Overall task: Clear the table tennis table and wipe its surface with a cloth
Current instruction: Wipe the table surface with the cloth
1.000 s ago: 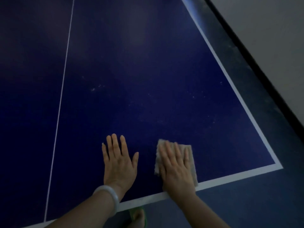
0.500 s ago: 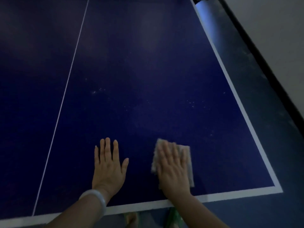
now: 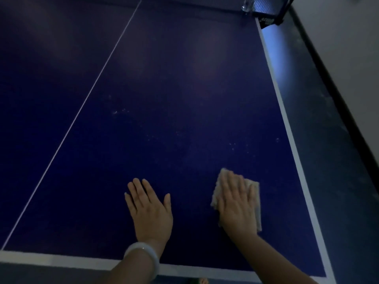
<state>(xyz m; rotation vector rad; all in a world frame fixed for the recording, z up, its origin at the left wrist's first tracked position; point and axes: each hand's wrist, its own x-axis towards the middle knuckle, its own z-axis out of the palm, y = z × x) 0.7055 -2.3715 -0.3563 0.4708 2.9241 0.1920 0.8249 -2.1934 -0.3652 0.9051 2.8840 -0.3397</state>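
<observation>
Right hand [image 3: 238, 203] lies flat with straight fingers pressing the cloth [image 3: 255, 203] onto the table tennis table [image 3: 184, 99], low and right of centre in the frame. Left hand [image 3: 150, 210] rests spread on bare blue beside it, holding nothing. Pale specks [image 3: 235, 146] sit just above the cloth; a short stroke could miss them, or the loose cloth could bunch and slip from under the palm near the right edge line.

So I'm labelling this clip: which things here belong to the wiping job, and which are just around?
Part of the job:
pale folded cloth, under the flat right hand
dark blue table tennis table, with whitish specks
left hand, flat on it

Just there:
black net clamp
white bangle
grey wall
</observation>
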